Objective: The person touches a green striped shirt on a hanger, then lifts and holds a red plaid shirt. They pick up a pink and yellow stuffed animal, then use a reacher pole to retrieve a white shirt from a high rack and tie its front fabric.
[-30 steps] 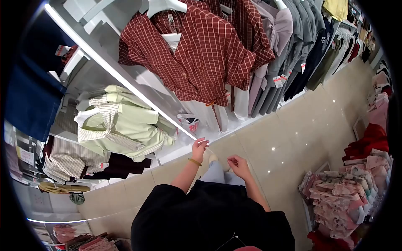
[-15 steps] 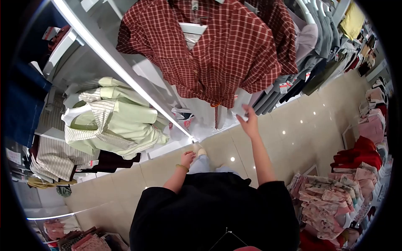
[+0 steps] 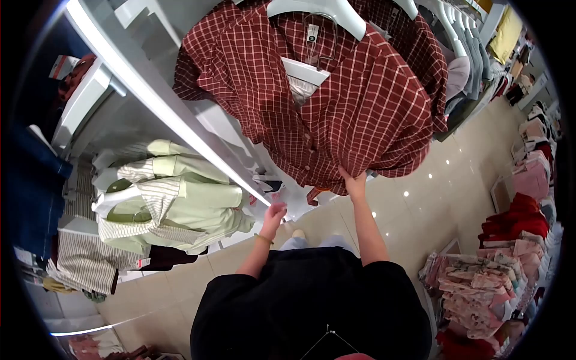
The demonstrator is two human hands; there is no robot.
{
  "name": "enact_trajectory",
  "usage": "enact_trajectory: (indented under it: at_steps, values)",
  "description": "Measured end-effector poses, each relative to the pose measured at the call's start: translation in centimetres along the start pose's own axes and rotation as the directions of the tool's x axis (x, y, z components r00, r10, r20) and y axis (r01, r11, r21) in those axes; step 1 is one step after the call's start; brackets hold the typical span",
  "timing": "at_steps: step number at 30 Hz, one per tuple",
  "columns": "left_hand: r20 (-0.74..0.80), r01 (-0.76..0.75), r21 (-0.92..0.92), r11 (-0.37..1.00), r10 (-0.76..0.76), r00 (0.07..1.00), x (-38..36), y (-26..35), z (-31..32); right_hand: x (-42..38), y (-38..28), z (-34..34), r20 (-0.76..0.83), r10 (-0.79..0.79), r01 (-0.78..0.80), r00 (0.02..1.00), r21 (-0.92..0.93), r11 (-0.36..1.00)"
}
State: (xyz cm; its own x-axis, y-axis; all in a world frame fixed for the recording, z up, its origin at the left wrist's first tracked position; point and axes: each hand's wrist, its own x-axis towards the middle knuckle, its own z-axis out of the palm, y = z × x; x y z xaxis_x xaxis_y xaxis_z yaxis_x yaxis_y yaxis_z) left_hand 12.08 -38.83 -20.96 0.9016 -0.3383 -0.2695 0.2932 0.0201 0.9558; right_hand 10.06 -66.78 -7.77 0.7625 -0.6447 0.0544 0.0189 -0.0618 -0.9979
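Observation:
A red-brown checked shirt (image 3: pixel 372 114) hangs in front of me on a white hanger (image 3: pixel 324 11). My right hand (image 3: pixel 356 183) is closed on its lower hem, with the thumb on the front of the cloth and the fingers hidden behind it. A white inner tag or hanger part shows through the neck opening. Below the shirt's left side, my left hand (image 3: pixel 274 215) is in the air, slightly blurred, its fingers apart and loosely bent around nothing. It wears a band on the wrist and touches no garment.
A white slanted rack post (image 3: pixel 150 90) stands left of the shirt. Beyond it hangs a pale green top (image 3: pixel 204 201) with striped trim. Grey garments (image 3: pixel 474 54) hang at the upper right. Pink floral clothes (image 3: pixel 474 288) and red clothes (image 3: pixel 513 222) line the right side.
My right hand has moved up to the hem and taken hold of it. The shirt now appears larger and lower in view. My left hand has risen slightly.

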Motion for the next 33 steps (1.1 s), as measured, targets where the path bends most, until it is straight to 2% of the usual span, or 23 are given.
enact_trajectory:
  at_steps: [1, 3, 4, 5, 6, 7, 11, 13, 14, 16, 18, 21, 24, 25, 26, 27, 28, 29, 30, 31, 32, 33]
  values:
    - [0.038, -0.167, 0.075, 0.983, 0.164, 0.986, 2.1, -0.7, -0.1, 0.4, -0.2, -1.0, -0.014, 0.008, -0.008, 1.000, -0.009, 1.000]
    - [-0.088, -0.141, 0.049, 0.989, 0.145, 0.986, 3.8, 4.0, 1.9, 2.1, -0.4, -3.3, -0.104, 0.074, -0.069, 0.992, 0.050, 0.996]
    - [-0.118, -0.195, 0.120, 0.973, 0.209, 0.971, 5.6, 5.0, 2.2, 3.1, -0.4, -4.4, -0.112, 0.073, -0.068, 0.991, 0.047, 0.997]
    - [-0.147, -0.243, 0.189, 0.951, 0.273, 0.951, 7.3, 5.9, 2.4, 4.1, -0.3, -5.4, -0.145, 0.103, -0.086, 0.984, 0.119, 0.989]
    - [-0.162, -0.284, 0.211, 0.935, 0.320, 0.934, 8.3, 7.4, 3.2, 5.0, -0.1, -6.5, -0.172, 0.135, -0.101, 0.976, 0.189, 0.977]
    - [-0.180, -0.323, 0.231, 0.918, 0.367, 0.913, 8.9, 9.4, 4.1, 5.9, -0.1, -7.6, -0.171, 0.134, -0.103, 0.976, 0.180, 0.978]
    - [-0.095, -0.296, 0.212, 0.931, 0.321, 0.942, 11.0, 12.4, 6.8, 7.9, -1.3, -9.9, -0.131, 0.145, -0.120, 0.981, 0.185, 0.975]
    - [0.098, -0.249, 0.068, 0.966, 0.242, 0.965, 11.8, 11.5, 8.8, 8.9, -1.6, -10.9, -0.055, 0.183, -0.175, 0.982, 0.123, 0.977]
    - [0.193, -0.215, 0.055, 0.975, 0.201, 0.960, 11.9, 11.0, 9.6, 9.1, -1.8, -11.3, -0.042, 0.204, -0.198, 0.978, 0.107, 0.974]
    - [0.175, -0.133, 0.026, 0.991, 0.127, 0.976, 8.4, 13.5, 12.5, 9.4, -1.9, -11.7, -0.006, 0.191, -0.190, 0.982, 0.097, 0.977]
    - [0.237, -0.071, -0.083, 0.994, 0.089, 0.967, 8.2, 10.9, 13.7, 9.6, -2.2, -11.8, 0.027, 0.178, -0.179, 0.984, 0.057, 0.982]
    - [0.203, -0.032, -0.123, 0.992, 0.056, 0.978, 4.1, 11.9, 15.0, 9.8, -2.3, -12.0, 0.067, 0.167, -0.168, 0.984, 0.018, 0.986]
    - [0.207, -0.068, -0.149, 0.987, 0.098, 0.973, 2.6, 9.1, 14.2, 9.7, -1.7, -12.4, 0.179, 0.111, -0.112, 0.978, -0.009, 0.994]
    - [0.180, -0.137, -0.130, 0.982, 0.160, 0.971, 2.2, 8.8, 13.5, 9.3, -1.8, -12.4, 0.225, 0.097, -0.091, 0.969, -0.038, 0.995]
    - [0.075, -0.143, -0.136, 0.980, 0.154, 0.985, 1.4, 8.2, 12.8, 8.7, -1.6, -12.1, 0.280, 0.129, -0.121, 0.951, -0.044, 0.992]
    - [-0.030, -0.152, -0.144, 0.978, 0.149, 0.988, 0.5, 8.7, 12.6, 7.8, -1.7, -11.4, 0.308, 0.083, -0.077, 0.948, -0.029, 0.997]
    - [-0.130, -0.203, -0.147, 0.968, 0.185, 0.974, 0.2, 8.4, 12.0, 7.3, -1.1, -10.9, 0.345, 0.063, -0.016, 0.936, -0.138, 0.990]
    - [-0.226, -0.254, -0.144, 0.956, 0.218, 0.949, 0.2, 8.1, 11.2, 7.0, 0.5, -10.3, 0.392, -0.031, 0.148, 0.919, -0.272, 0.951]
    - [-0.338, -0.292, -0.093, 0.952, 0.246, 0.909, -0.4, 9.2, 10.9, 5.6, -1.0, -9.3, 0.440, -0.119, 0.281, 0.890, -0.326, 0.903]
    - [-0.440, -0.319, -0.039, 0.947, 0.271, 0.856, -1.1, 10.3, 10.5, 5.2, -0.7, -8.6, 0.520, -0.069, 0.332, 0.852, -0.433, 0.838]
    - [-0.468, -0.327, 0.018, 0.945, 0.297, 0.832, -1.0, 10.0, 9.1, 4.5, -0.3, -7.7, 0.521, -0.116, 0.428, 0.846, -0.533, 0.730]
    - [-0.494, -0.334, 0.074, 0.940, 0.326, 0.806, -0.6, 9.7, 8.2, 3.8, -0.8, -7.1, 0.516, -0.121, 0.428, 0.848, -0.533, 0.730]
